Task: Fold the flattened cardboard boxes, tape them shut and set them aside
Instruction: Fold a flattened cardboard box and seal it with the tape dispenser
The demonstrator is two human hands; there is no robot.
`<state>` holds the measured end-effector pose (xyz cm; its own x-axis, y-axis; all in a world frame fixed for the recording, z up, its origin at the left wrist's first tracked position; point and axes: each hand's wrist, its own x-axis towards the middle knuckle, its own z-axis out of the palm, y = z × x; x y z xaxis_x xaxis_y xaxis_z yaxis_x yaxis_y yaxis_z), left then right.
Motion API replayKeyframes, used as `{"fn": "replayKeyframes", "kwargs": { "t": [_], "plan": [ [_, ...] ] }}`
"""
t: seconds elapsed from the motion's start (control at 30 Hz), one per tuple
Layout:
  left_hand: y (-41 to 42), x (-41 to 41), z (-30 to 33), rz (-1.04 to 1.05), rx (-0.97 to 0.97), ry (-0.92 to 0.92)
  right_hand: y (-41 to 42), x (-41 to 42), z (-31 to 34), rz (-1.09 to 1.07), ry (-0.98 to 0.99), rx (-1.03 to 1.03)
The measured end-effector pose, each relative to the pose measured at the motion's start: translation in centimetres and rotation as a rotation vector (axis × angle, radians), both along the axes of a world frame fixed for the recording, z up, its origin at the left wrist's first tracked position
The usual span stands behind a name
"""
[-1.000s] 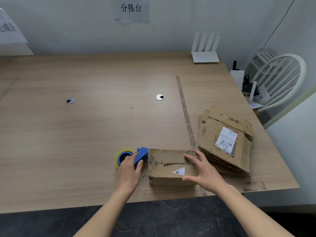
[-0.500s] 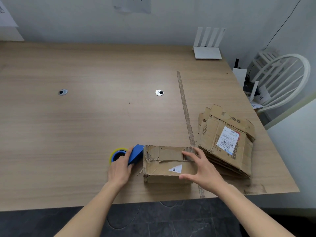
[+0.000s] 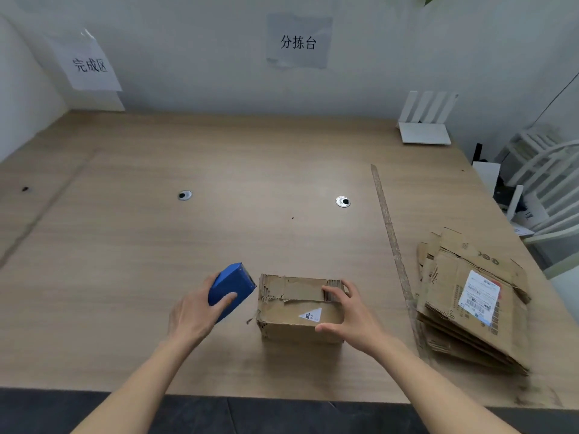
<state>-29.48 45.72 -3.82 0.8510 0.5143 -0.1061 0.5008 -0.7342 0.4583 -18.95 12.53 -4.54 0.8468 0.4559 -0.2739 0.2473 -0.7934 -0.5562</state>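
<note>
My left hand (image 3: pixel 195 311) grips the blue tape dispenser (image 3: pixel 232 288) at nine o'clock of the folded box (image 3: pixel 297 308); my right hand (image 3: pixel 351 314) clasps its right end.

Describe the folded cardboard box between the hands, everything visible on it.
The folded cardboard box is small, brown and worn, with ragged corrugated edges. It stands on the wooden table near the front edge. Its top flaps are folded down and meet at an uneven seam; a white triangular sticker sits on top. The right hand grips its right end, fingers on top, thumb on the near side. The blue tape dispenser, held by the left hand, is beside its left end.
</note>
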Motion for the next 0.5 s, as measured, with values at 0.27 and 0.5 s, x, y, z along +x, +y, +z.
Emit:
{"fn": "replayKeyframes", "kwargs": {
  "t": [0.27, 0.5],
  "plan": [
    [8.2, 2.0, 5.0, -0.162, -0.047, -0.059, 10.7, -0.2, 1.1, -0.078, 0.029, -0.050],
    [8.3, 4.4, 6.8, -0.374, -0.091, 0.008, 14.8, -1.0, 1.9, -0.129, 0.021, -0.120]
  ]
}}
